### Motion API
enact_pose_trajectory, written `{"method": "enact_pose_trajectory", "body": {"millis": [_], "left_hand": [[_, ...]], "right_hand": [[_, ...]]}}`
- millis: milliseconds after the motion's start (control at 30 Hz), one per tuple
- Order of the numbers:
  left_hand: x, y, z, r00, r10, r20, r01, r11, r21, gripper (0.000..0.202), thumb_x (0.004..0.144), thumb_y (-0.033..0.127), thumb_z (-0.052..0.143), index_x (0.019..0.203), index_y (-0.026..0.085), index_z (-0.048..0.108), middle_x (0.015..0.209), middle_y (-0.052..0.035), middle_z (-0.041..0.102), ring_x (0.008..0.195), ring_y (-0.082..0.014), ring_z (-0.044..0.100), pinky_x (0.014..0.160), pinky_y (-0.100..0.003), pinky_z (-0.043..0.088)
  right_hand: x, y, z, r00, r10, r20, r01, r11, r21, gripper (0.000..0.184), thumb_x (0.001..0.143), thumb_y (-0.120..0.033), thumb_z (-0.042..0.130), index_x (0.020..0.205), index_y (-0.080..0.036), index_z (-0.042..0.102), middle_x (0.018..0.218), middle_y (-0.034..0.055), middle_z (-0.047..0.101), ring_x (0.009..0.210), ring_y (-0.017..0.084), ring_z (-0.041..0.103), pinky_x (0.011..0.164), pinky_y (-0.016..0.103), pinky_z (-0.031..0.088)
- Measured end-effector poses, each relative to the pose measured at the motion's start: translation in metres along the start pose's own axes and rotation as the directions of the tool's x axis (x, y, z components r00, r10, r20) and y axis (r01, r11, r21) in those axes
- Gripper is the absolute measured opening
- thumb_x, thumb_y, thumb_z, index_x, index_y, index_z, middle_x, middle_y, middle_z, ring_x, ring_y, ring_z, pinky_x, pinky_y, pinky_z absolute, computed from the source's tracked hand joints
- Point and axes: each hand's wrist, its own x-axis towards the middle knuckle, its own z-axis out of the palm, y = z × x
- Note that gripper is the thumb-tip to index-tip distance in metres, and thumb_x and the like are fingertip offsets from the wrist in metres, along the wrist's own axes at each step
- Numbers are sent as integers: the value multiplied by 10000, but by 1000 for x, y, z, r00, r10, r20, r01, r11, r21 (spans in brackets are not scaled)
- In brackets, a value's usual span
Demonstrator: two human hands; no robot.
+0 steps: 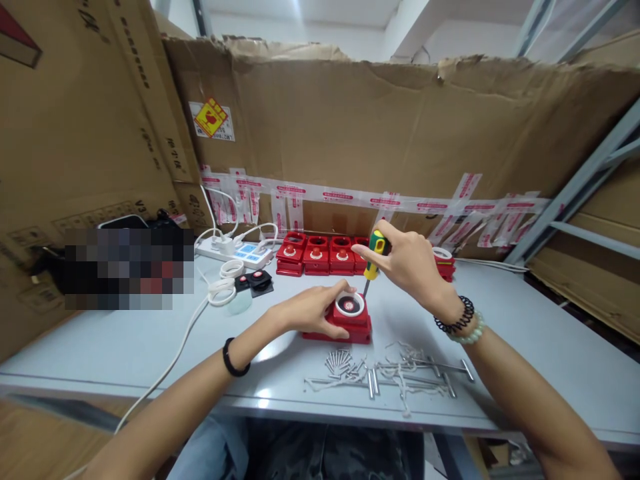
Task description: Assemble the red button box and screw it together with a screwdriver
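Observation:
A red box-like unit (357,327) with a white ring (349,305) around a black disc on top lies on the table in front of me. My left hand (320,310) is closed around its left side, thumb along the front and fingers behind the ring. In my right hand (407,257) is a screwdriver (371,271) with a green and yellow handle. It stands nearly upright, its shaft reaching down to the unit's back right corner; the tip's exact contact is hard to make out. Loose screws (340,362) are spread out just in front of the unit.
Several similar red units (316,257) stand in a row at the back. Metal rods (400,380) with whitish strings lie near the front edge. White rings (221,291), black discs (259,280) and a power strip (235,252) with cables are at left. Cardboard (350,127) walls the back.

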Motion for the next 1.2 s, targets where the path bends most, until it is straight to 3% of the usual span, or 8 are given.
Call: {"method": "enact_pose_trajectory", "body": {"millis": [67,200,367,500,633,1000,1200], "left_hand": [[0,0,0,1000,4,0,-4,1000,3,636,669,440,723,1185,235,412,1337,-95,525,1109,-299,578,883,-362,451],[0,0,0,1000,12,-1,-12,1000,2,635,674,435,722,1191,241,407,1308,-85,548,1077,-292,592,849,-348,459],[0,0,-1,1000,20,-5,-20,1000,-17,658,673,423,726,1214,234,403,1317,-94,542,1086,-292,589,858,-346,455],[-1,0,-1,1000,16,-15,-17,1000,-23,648,668,421,730,1203,233,416,1262,-88,582,1044,-286,611,845,-346,460],[-1,-2,0,999,34,-19,-34,999,-20,657,674,438,724,1208,232,403,1332,-96,528,1129,-294,568,898,-360,447],[0,-2,1,999,34,-13,-34,999,-40,636,681,436,720,1194,243,397,1376,-87,488,1172,-304,534,938,-387,432],[0,0,0,1000,23,-9,-23,999,-33,654,669,432,722,1207,236,407,1328,-98,528,1151,-308,551,928,-383,434]], "right_hand": [[1,-3,-1,1000,1,6,-1,1000,-13,323,857,-508,466,861,-205,580,544,-4,540,494,152,467,505,273,274],[0,-3,-5,990,-104,99,70,953,295,228,903,-324,408,1019,-208,566,662,-10,595,537,122,483,549,256,338],[-3,-1,4,997,-46,-58,63,935,348,263,849,-408,520,694,-197,491,525,-53,451,477,87,365,489,235,298],[-7,1,11,986,17,-165,45,930,365,247,848,-359,525,670,-198,467,505,-63,428,457,77,348,476,225,296],[-10,0,10,979,13,-204,67,923,379,221,838,-340,536,676,-198,487,505,-64,424,448,74,352,473,221,308],[-17,-9,6,986,-18,-168,75,937,341,216,826,-331,522,657,-206,469,472,-63,412,422,78,361,455,224,300],[-6,-13,12,980,15,-199,-2,998,65,322,810,-408,506,562,-208,459,438,-35,401,419,97,325,462,258,223]]}}
